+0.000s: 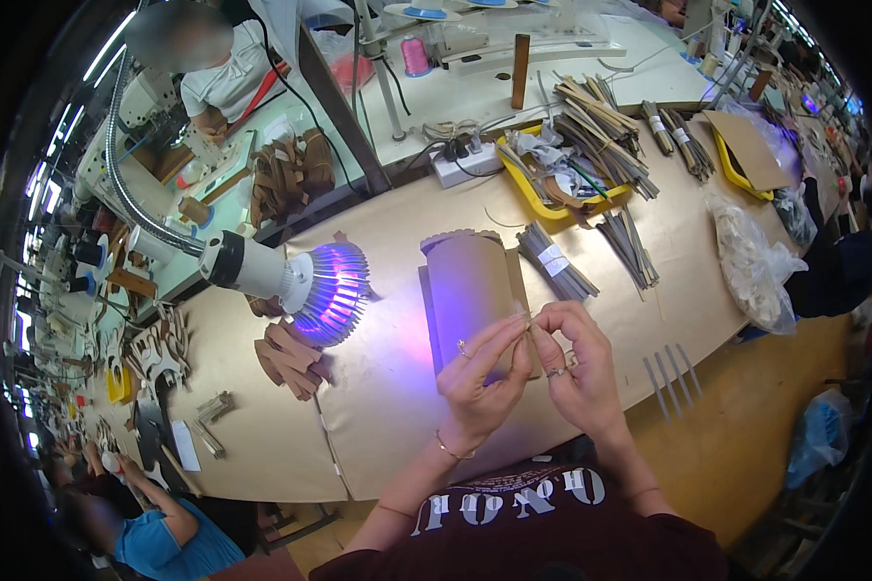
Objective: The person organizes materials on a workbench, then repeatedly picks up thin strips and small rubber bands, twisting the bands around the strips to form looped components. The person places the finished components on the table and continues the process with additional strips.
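Observation:
My left hand point(487, 380) and my right hand point(579, 368) meet fingertip to fingertip over the table. Both are closed in a pinch; whatever lies between the fingertips is too small to make out. Just beyond and partly beneath them stands or lies a rounded brown board form point(465, 281) with a scalloped far edge. To its left a lamp point(329, 292) with a finned head casts violet light on the form and the table. A banded bundle of grey-brown strips point(558, 261) rests right of the form.
A yellow tray point(528, 198) holds scraps and more strips. Several thin strips point(670, 380) lie at the right table edge. Brown leather-like pieces point(291, 360) sit left. A power strip point(467, 167) and a clear plastic bag point(754, 261) are farther off. Other people point(179, 533) work nearby.

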The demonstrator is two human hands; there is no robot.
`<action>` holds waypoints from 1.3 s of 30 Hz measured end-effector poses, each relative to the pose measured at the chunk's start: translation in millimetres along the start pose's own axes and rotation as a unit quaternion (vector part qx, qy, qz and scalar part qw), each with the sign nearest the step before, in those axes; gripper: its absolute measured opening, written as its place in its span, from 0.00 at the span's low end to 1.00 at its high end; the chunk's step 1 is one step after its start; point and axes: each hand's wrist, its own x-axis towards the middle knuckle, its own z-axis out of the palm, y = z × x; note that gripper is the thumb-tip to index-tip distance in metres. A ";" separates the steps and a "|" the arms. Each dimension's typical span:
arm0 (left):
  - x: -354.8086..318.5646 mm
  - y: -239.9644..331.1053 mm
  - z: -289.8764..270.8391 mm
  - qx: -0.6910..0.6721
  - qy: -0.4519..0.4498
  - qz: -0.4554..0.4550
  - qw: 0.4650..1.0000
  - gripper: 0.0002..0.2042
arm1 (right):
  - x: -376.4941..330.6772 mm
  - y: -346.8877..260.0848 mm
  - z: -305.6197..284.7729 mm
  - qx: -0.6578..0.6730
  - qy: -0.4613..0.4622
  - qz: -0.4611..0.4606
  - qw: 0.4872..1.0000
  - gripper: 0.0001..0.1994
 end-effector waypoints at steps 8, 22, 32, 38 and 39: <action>-4.9 6.7 4.7 0.007 0.002 0.006 1.000 0.12 | -7.4 -3.9 -11.7 0.000 0.004 -0.004 1.000 0.05; -11.8 10.3 18.1 0.074 0.002 0.051 0.996 0.13 | -10.4 3.0 -27.9 -0.025 -0.010 -0.002 1.000 0.04; -17.9 9.4 26.6 0.075 -0.013 0.055 0.996 0.13 | -13.8 14.4 -32.7 -0.011 -0.004 0.018 1.000 0.06; -20.0 10.3 29.9 0.068 -0.018 0.051 0.996 0.13 | -14.8 15.4 -35.2 -0.021 -0.009 0.020 1.000 0.05; -20.1 10.3 30.2 0.070 -0.017 0.054 0.996 0.13 | -14.8 15.3 -35.4 -0.020 -0.010 0.017 1.000 0.05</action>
